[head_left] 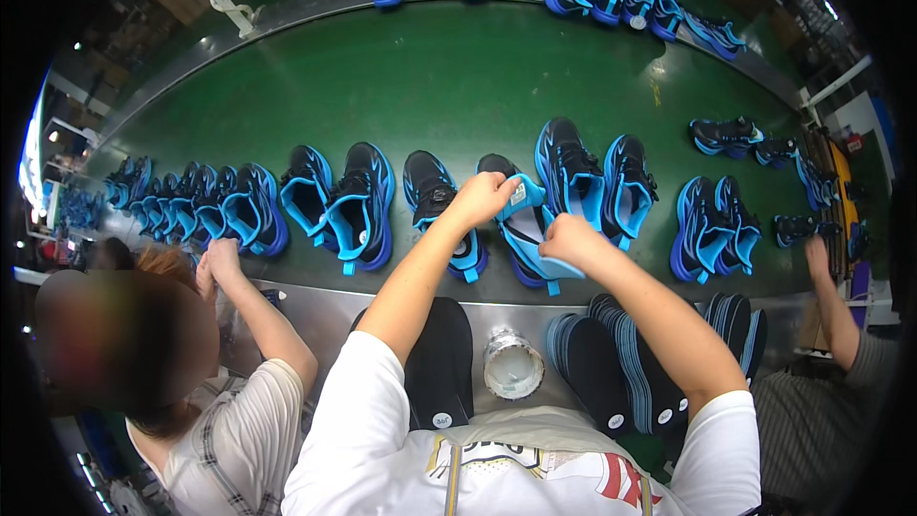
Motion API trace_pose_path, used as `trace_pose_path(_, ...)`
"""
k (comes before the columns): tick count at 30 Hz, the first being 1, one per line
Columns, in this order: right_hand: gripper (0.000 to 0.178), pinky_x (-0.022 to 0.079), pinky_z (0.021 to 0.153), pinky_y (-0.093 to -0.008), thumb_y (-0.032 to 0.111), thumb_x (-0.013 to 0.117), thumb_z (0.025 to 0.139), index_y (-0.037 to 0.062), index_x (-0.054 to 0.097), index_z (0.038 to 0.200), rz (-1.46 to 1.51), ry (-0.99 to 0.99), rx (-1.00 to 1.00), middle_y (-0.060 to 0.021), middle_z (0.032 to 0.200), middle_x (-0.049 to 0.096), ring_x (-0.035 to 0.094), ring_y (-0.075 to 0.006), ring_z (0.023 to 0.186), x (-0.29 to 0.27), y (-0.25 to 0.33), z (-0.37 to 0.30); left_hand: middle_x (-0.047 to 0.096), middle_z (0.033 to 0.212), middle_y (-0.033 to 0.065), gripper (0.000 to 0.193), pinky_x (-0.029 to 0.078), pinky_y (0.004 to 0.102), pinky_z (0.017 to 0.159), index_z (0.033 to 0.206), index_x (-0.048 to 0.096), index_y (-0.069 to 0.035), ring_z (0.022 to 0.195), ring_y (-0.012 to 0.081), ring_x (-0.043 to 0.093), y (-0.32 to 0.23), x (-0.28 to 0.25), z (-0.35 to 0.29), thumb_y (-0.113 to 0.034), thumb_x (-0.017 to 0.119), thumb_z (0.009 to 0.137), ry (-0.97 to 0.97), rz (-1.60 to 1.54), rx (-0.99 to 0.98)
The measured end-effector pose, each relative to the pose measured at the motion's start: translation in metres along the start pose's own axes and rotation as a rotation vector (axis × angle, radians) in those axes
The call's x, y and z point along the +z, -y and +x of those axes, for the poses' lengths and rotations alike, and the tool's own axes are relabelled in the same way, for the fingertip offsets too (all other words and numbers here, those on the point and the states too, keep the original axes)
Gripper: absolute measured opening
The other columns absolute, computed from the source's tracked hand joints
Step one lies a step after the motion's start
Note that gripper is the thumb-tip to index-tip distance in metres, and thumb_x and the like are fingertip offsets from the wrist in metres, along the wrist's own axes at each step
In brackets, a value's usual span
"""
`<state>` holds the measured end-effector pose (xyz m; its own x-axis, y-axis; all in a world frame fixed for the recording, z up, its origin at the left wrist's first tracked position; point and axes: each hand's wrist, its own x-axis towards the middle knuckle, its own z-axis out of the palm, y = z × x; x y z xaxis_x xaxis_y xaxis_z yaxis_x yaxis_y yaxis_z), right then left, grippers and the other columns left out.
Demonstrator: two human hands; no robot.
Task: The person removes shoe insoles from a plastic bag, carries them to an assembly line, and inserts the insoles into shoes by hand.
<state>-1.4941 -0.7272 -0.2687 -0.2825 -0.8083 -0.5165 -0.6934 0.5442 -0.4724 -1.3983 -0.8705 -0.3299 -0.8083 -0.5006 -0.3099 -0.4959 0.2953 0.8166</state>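
Hands: while the blue and black shoe (523, 229) lies on the near edge of the green belt, its light blue opening is gripped by the left hand (482, 197) at the tongue and by the right hand (569, 239) at the collar, both closed on it.
Surface: a long green conveyor belt (449, 86) is seen curving across the view, with a metal ledge (315, 311) along its near side.
On the belt: matching shoes (358, 205) are set in pairs in a near row; more are lined up along the far edge.
Ledge: stacks of dark insoles (611, 368) and a white tub (513, 366) are kept there.
Room: a dim factory hall is shown, with co-workers seated at either side.
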Motion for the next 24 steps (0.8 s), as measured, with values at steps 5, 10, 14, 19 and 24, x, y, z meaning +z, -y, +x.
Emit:
trace_pose_path(5, 0.018, 0.048, 0.068, -0.0386, 0.011, 0.057, 0.061, -0.0055, 0.061, 0.067, -0.087, -0.082, -0.069, -0.0245, 0.069, 0.058, 0.059, -0.036, 0.067, 0.018, -0.004, 0.007, 0.05, 0.054, 0.0084, 0.042, 0.038, 0.0316, 0.051, 0.069, 0.055, 0.004, 0.053, 0.0134, 0.045, -0.002, 0.002, -0.003, -0.036, 0.05, 0.082, -0.036, -0.048, 0.028)
trace_pose_path(10, 0.017, 0.048, 0.067, -0.0359, 0.01, 0.057, 0.068, -0.004, 0.057, 0.077, -0.31, -0.195, -0.088, -0.022, 0.099, 0.049, 0.056, -0.0301, 0.083, 0.06, -0.014, 0.02, 0.052, 0.056, 0.0101, 0.042, 0.038, 0.0319, 0.052, 0.072, 0.055, 0.004, 0.054, 0.0147, 0.047, 0.0, 0.005, -0.002, -0.036, 0.051, 0.081, -0.034, -0.055, 0.041)
trace_pose_path(14, 0.023, 0.046, 0.068, -0.0336, 0.019, 0.059, 0.07, -0.0014, 0.056, 0.08, -0.434, -0.472, -0.263, -0.018, 0.097, 0.048, 0.052, -0.0296, 0.083, 0.061, -0.009, -0.003, 0.054, 0.059, 0.0139, 0.044, 0.04, 0.0335, 0.054, 0.072, 0.056, 0.004, 0.055, 0.0194, 0.051, 0.002, 0.01, -0.007, -0.039, 0.05, 0.08, -0.112, 0.041, 0.006)
trace_pose_path(19, 0.026, 0.047, 0.068, -0.0367, 0.022, 0.061, 0.067, 0.0012, 0.06, 0.082, -0.456, -0.071, 0.037, -0.02, 0.093, 0.053, 0.052, -0.0323, 0.083, 0.037, 0.004, -0.016, 0.055, 0.061, 0.0182, 0.05, 0.042, 0.0355, 0.057, 0.073, 0.056, 0.006, 0.06, 0.0264, 0.056, -0.005, 0.011, -0.013, -0.044, 0.049, 0.078, -0.157, 0.055, -0.061)
trace_pose_path(24, 0.014, 0.049, 0.064, -0.0328, 0.007, 0.05, 0.07, -0.0004, 0.06, 0.075, -0.454, -0.136, -0.221, -0.0165, 0.085, 0.055, 0.054, -0.0278, 0.084, 0.049, -0.01, -0.006, 0.055, 0.065, 0.0213, 0.05, 0.043, 0.0387, 0.061, 0.073, 0.056, 0.004, 0.067, 0.0321, 0.056, -0.001, 0.009, -0.013, -0.045, 0.048, 0.079, -0.127, 0.019, -0.075)
